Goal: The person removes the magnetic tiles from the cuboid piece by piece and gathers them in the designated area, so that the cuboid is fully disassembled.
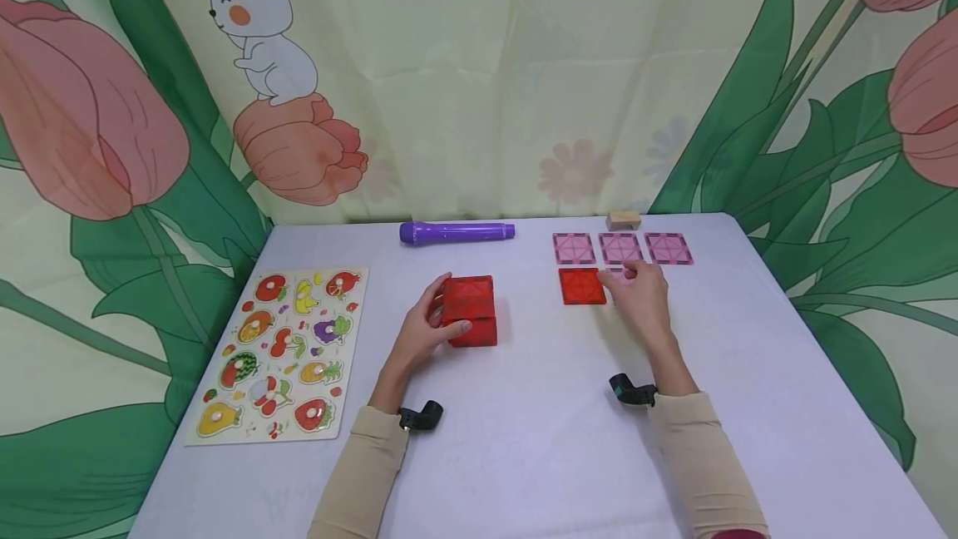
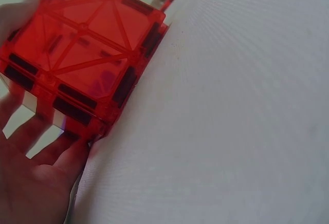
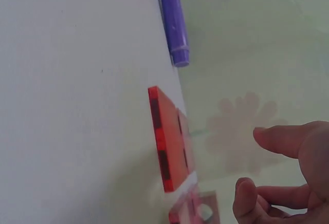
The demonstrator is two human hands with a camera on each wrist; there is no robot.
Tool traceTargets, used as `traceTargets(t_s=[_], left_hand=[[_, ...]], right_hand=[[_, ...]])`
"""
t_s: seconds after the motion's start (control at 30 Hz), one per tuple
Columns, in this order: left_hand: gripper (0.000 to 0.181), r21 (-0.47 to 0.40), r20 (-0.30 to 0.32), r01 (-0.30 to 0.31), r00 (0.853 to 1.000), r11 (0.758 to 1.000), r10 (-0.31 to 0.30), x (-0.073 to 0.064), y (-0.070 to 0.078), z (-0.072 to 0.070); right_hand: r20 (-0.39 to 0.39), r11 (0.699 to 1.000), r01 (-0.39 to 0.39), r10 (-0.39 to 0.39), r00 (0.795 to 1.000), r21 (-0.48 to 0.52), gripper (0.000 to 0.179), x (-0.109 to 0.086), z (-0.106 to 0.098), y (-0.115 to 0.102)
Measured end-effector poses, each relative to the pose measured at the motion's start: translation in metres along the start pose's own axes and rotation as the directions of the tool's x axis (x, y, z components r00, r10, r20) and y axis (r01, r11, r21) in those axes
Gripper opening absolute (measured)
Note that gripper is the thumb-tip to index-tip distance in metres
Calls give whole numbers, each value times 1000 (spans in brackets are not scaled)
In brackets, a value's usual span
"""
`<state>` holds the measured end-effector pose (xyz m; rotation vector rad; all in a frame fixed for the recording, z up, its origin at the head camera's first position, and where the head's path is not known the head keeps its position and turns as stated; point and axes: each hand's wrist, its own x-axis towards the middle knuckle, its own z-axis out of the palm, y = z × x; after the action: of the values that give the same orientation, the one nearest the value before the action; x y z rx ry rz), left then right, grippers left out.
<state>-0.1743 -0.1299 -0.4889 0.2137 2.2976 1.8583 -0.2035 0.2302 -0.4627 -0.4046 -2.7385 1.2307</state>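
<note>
Head view, centre: a red tile box (image 1: 470,296) is gripped by the left hand (image 1: 421,333), thumb on the near side, fingers spread along the left and behind. The box is judged to be steadied this way so that its magnet-edged walls are not knocked apart. In the left wrist view it fills the upper left, its latticed face turned to the camera and the fingers close against its lower side.

Right of centre, the right hand (image 1: 645,299) is held over a partly covered pink tile (image 1: 618,274), just beside a flat red tile (image 1: 582,286). Thumb and forefinger are parted, with nothing between them in the right wrist view; contact cannot be told. Three pink tiles (image 1: 574,248) are set in a row behind, presumably spaced for easy picking.
</note>
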Motion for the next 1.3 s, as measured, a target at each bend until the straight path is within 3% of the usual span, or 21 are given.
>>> traceTargets(t_s=[0.17,0.43,0.73,1.07,1.3], left_hand=[[88,4,-2,2,1000,1000,-2,2,-3,1],[88,9,-17,23,1000,1000,-23,5,-6,3],[91,3,-19,26,999,1000,-26,19,-32,2],[85,-8,-50,-18,999,1000,18,15,-31,3],[86,6,-68,-51,996,999,51,15,-31,3]], right_hand=[[29,997,82,-81,996,-14,64,-4,14,-13],[111,994,105,-106,988,10,66,-14,34,-32],[133,981,193,-191,973,0,67,-27,54,-56],[202,976,211,-217,955,48,70,-40,72,-79],[241,962,263,-274,931,75,72,-45,84,-91]])
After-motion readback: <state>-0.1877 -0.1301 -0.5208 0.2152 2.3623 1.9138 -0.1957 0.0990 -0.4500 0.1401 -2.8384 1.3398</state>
